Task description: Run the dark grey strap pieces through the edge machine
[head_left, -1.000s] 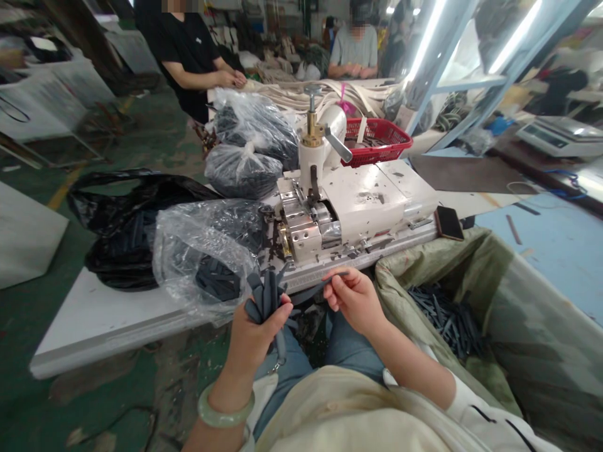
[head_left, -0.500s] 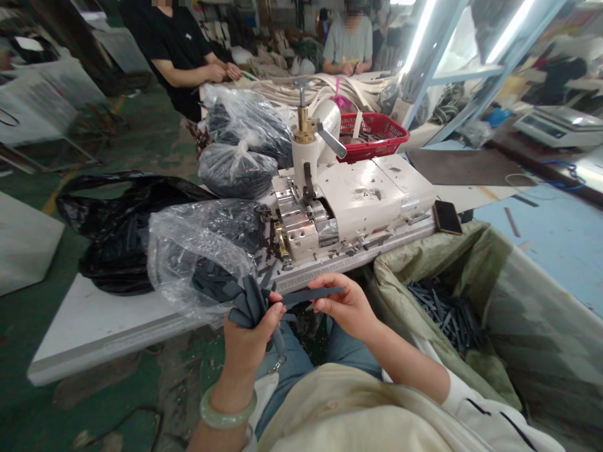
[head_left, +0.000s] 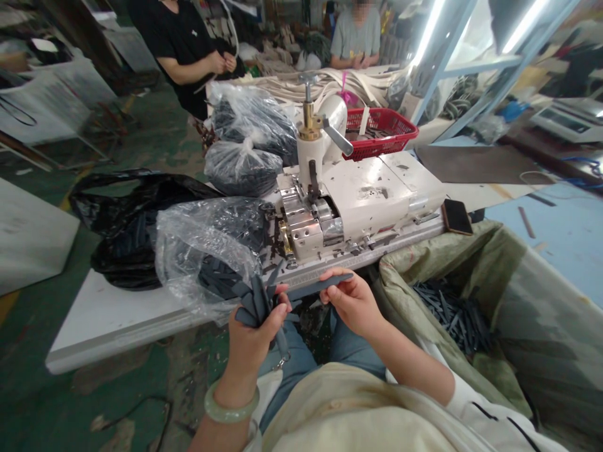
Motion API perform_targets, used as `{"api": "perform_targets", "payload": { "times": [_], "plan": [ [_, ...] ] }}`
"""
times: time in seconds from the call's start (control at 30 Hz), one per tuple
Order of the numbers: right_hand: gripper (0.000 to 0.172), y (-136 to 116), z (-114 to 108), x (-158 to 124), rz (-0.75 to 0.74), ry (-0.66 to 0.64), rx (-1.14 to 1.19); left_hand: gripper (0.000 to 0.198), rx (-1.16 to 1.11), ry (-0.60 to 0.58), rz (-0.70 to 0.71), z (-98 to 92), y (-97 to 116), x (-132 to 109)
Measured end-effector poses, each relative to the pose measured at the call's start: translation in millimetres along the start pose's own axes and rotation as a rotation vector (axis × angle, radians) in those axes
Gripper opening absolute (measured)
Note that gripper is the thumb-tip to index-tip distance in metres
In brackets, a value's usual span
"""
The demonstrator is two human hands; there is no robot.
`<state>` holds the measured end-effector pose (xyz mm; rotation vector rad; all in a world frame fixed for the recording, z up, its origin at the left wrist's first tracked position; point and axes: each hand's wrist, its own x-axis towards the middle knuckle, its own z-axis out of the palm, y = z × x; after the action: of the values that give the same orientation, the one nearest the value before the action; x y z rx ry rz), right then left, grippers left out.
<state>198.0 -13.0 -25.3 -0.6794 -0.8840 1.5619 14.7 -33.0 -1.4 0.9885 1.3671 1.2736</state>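
A bundle of dark grey strips [head_left: 258,302] is gripped in the left hand [head_left: 252,342], whose fingers are curled closed around it. A jade bangle [head_left: 230,402] is worn on that wrist. A single grey strip [head_left: 306,289] is pinched near one end between the thumb and fingers of the right hand [head_left: 353,304], the remaining fingers being loosely curled. Its far end appears to reach the bundle, although the contact is partly hidden. Both hands are held over the lap, just beyond the edge of the white surface [head_left: 108,333].

For secure handling, the bundle should be kept closed while the single strip is held flat, so that adjacent strips are not dislodged.

Loose strips [head_left: 452,317] are contained in a green-lined sack [head_left: 452,263] on the right. A clear plastic bag [head_left: 202,245] of similar strips rests on the surface, beside a black plastic bag [head_left: 136,232]. A cream industrial machine [head_left: 362,194] is mounted ahead. No brand or label can be read, and the digital scale [head_left: 563,122] display is too blurred to make out.
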Motion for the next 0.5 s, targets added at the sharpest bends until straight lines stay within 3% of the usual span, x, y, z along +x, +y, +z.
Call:
{"api": "perform_targets", "payload": {
  "times": [0.27,0.5],
  "plan": [
    [0.022,2,6,5,0.104,0.141,-0.005,0.018,0.083,0.058,0.014,2.7,-13,1],
    [0.027,-3,14,9,0.169,0.116,0.178,0.027,-0.089,0.072,-0.215,17.2,-4,-2]
  ]
}}
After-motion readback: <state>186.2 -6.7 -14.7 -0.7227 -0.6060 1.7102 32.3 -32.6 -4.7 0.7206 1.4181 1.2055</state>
